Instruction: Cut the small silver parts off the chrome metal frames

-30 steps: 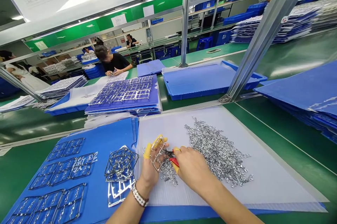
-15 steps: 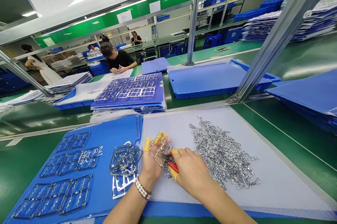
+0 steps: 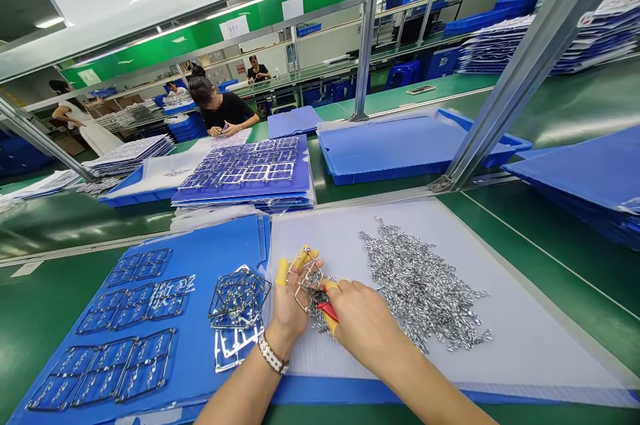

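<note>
My left hand [image 3: 289, 302], with yellow finger cots, grips a small metal lattice frame [image 3: 306, 278] upright over the white sheet [image 3: 500, 338]. My right hand [image 3: 364, 325] is closed on red-and-yellow handled cutters [image 3: 327, 313], their tip at the frame. Small cut metal parts lie under the hands, and a large pile of them [image 3: 420, 285] spreads to the right. To the left of my left hand, empty lattice frames [image 3: 237, 298] are heaped on the blue sheet [image 3: 200, 245].
Flat frames with parts [image 3: 130, 308] lie on the blue sheet at left. A stack of loaded blue sheets [image 3: 250, 172] and a blue tray [image 3: 415, 145] sit beyond. A slanted metal post [image 3: 500, 92] rises at right. Other people work at far benches.
The view shifted slightly; both hands stay together at the frame, with the frame turned a little in my left hand.
</note>
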The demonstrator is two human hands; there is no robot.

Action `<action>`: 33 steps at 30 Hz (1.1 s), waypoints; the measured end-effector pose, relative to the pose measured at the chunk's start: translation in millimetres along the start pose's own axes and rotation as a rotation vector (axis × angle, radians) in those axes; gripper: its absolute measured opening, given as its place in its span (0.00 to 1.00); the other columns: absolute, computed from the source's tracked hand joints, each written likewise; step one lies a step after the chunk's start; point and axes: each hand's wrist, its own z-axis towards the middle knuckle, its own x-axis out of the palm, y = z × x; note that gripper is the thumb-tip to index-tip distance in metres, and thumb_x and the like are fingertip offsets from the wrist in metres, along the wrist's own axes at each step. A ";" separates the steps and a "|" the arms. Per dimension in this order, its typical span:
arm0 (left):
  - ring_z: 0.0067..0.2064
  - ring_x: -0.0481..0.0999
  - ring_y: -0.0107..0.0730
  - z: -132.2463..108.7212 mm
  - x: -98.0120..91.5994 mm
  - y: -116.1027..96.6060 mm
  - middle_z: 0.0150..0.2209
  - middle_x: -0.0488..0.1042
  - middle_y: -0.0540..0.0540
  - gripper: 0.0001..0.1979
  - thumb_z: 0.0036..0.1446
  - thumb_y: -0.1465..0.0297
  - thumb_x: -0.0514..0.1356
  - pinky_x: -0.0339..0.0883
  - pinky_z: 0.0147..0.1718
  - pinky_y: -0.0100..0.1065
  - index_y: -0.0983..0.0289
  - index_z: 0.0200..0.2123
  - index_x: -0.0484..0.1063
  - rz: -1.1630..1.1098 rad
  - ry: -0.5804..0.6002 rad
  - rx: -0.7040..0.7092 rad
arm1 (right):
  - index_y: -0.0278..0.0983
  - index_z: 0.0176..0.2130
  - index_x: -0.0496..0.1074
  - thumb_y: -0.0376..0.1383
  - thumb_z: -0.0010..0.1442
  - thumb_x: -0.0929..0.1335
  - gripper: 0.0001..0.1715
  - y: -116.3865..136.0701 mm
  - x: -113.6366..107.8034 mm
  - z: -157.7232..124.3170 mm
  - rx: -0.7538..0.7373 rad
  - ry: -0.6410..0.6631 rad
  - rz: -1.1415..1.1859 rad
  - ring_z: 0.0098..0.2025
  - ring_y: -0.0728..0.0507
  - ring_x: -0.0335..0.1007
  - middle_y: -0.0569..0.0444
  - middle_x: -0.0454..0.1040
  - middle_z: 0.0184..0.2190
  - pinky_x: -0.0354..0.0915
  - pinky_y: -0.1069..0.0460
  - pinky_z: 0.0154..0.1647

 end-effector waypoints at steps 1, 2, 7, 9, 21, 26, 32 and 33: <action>0.50 0.71 0.44 -0.2 -0.3 -0.6 0.51 0.72 0.61 0.24 0.58 0.52 0.54 0.67 0.37 0.35 0.66 0.45 0.75 0.005 0.003 0.006 | 0.36 0.45 0.72 0.29 0.55 0.64 0.17 -1.6 0.0 -0.9 0.004 -0.003 -0.004 0.38 0.39 0.73 0.48 0.76 0.36 0.62 0.49 0.35; 0.50 0.71 0.45 -0.4 -0.6 -1.2 0.52 0.72 0.62 0.25 0.58 0.52 0.54 0.67 0.39 0.36 0.66 0.45 0.75 0.009 0.008 0.007 | 0.36 0.44 0.72 0.29 0.55 0.65 0.16 -3.8 -0.4 -2.3 0.012 -0.007 -0.009 0.38 0.40 0.73 0.48 0.76 0.36 0.62 0.49 0.35; 0.52 0.71 0.47 -1.1 -2.7 -1.2 0.53 0.72 0.62 0.27 0.58 0.51 0.53 0.64 0.48 0.40 0.65 0.50 0.73 0.104 0.043 -0.011 | 0.37 0.43 0.72 0.35 0.57 0.65 0.13 -27.3 -1.5 -12.7 0.017 -0.151 0.026 0.40 0.38 0.71 0.48 0.75 0.36 0.63 0.45 0.39; 0.53 0.71 0.47 -3.2 -2.5 -0.4 0.52 0.73 0.62 0.28 0.58 0.51 0.53 0.60 0.52 0.41 0.64 0.52 0.72 0.203 0.085 0.019 | 0.37 0.48 0.70 0.36 0.58 0.64 0.18 -41.1 1.9 -16.8 -0.016 -0.283 0.086 0.43 0.38 0.69 0.48 0.75 0.39 0.63 0.44 0.42; 0.59 0.61 0.47 -40.5 -40.5 -104.0 0.58 0.66 0.59 0.26 0.61 0.59 0.54 0.49 0.59 0.51 0.55 0.62 0.60 1.731 0.173 0.746 | 0.43 0.57 0.63 0.50 0.64 0.61 0.26 -83.3 32.8 -32.8 -0.108 -0.399 0.317 0.48 0.39 0.69 0.49 0.74 0.46 0.68 0.43 0.45; 0.57 0.62 0.51 -32.3 -82.9 -109.8 0.58 0.65 0.60 0.27 0.61 0.56 0.51 0.52 0.55 0.57 0.53 0.63 0.57 2.215 0.031 0.584 | 0.42 0.54 0.66 0.50 0.62 0.62 0.24 -73.9 32.6 -24.1 -0.106 -0.365 0.361 0.46 0.39 0.71 0.49 0.75 0.43 0.69 0.43 0.44; 0.63 0.56 0.43 -34.0 -115.2 -148.5 0.65 0.55 0.56 0.27 0.65 0.57 0.44 0.50 0.59 0.49 0.51 0.66 0.49 2.156 0.092 0.430 | 0.41 0.52 0.67 0.48 0.61 0.61 0.24 -73.5 17.7 -20.2 -0.059 -0.387 0.375 0.46 0.39 0.72 0.48 0.75 0.43 0.69 0.43 0.44; 0.63 0.55 0.44 -34.3 -122.7 -164.4 0.65 0.55 0.56 0.27 0.64 0.58 0.45 0.49 0.59 0.49 0.53 0.66 0.49 2.180 0.041 0.437 | 0.41 0.52 0.67 0.48 0.61 0.61 0.24 -77.0 15.7 -21.1 -0.038 -0.381 0.376 0.45 0.39 0.72 0.49 0.75 0.43 0.69 0.44 0.44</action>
